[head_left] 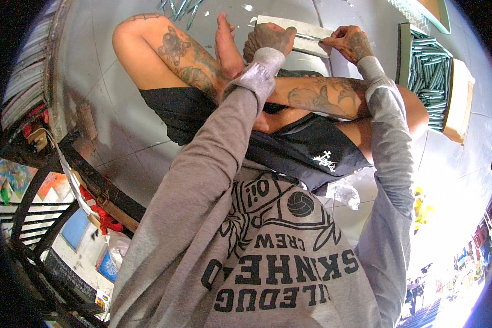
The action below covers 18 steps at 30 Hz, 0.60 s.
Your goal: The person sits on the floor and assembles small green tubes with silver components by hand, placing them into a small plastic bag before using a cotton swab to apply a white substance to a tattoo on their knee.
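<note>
A pale flat board [312, 48] lies on the floor beyond my crossed legs. My left hand [270, 39] is closed in a fist over the board's left end; what it grips is hidden. My right hand [351, 44] pinches thumb and fingers together at the right end of the board. A thin dark stick [310, 37] runs along the board between the two hands, its right end at my right fingertips. Whether the left hand also holds the stick cannot be made out.
To the right stands an open cardboard box [458, 101] full of slim shiny green sticks [427, 82]. Several similar green sticks [181, 10] lie on the grey tiled floor [101, 49] at the far left. Clear plastic [344, 192] lies beside my right knee. A dark rack [49, 213] is at left.
</note>
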### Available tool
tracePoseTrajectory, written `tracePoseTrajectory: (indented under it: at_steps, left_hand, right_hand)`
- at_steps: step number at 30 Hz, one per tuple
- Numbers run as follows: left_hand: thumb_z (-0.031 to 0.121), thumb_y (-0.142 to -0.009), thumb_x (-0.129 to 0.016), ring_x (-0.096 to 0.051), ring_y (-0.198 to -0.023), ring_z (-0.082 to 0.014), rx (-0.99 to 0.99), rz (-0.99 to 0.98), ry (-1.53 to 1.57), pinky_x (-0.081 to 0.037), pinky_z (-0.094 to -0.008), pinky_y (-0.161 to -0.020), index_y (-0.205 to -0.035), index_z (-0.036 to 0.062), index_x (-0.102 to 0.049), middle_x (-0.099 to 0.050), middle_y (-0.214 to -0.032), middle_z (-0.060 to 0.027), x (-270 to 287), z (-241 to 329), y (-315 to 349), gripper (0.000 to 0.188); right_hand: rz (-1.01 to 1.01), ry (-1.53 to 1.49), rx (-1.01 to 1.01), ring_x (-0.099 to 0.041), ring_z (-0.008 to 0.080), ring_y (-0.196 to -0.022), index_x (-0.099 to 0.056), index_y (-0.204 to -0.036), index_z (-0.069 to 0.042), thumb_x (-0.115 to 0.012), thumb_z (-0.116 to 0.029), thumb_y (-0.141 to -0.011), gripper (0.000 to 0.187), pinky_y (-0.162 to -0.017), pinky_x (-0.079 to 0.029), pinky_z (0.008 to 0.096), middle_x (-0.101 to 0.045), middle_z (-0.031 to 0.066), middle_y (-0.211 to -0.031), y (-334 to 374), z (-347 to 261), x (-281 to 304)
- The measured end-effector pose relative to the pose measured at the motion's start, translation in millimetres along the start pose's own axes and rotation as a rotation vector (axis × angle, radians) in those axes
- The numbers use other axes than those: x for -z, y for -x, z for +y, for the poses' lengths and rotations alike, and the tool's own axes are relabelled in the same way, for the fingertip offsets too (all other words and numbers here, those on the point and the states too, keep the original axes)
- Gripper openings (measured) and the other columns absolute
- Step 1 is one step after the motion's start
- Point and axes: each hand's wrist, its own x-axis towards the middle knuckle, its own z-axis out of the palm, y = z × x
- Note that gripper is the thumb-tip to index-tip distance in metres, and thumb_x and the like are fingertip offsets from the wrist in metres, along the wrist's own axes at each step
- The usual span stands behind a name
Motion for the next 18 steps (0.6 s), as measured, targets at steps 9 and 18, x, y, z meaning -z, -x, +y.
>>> tracePoseTrajectory:
  at_steps: [9,18]
  left_hand:
    - [0.043,-0.069,-0.072,-0.074,-0.085,-0.0292,0.108,-0.039,0.106,-0.057,-0.0405,-0.08,-0.085,0.0109,-0.077,-0.076,-0.088,-0.0123,8,6,-3,0.036]
    - [0.049,-0.077,-0.07,-0.073,-0.09,-0.031,0.169,-0.132,-0.001,-0.056,-0.042,-0.086,-0.093,0.0109,-0.076,-0.076,-0.095,-0.0121,14,10,-2,0.042]
  right_hand:
    - [0.0,0.203,-0.017,-0.073,0.0334,-0.09,-0.078,-0.092,-0.007,-0.073,-0.055,-0.072,0.052,-0.09,-0.056,0.0409,-0.075,0.016,-0.096,2,-2,-3]
    - [0.024,-0.119,-0.058,-0.073,0.0308,-0.072,-0.075,-0.083,-0.001,-0.075,-0.039,-0.067,0.041,-0.077,-0.06,0.0369,-0.074,0.0183,-0.081,14,-12,2]
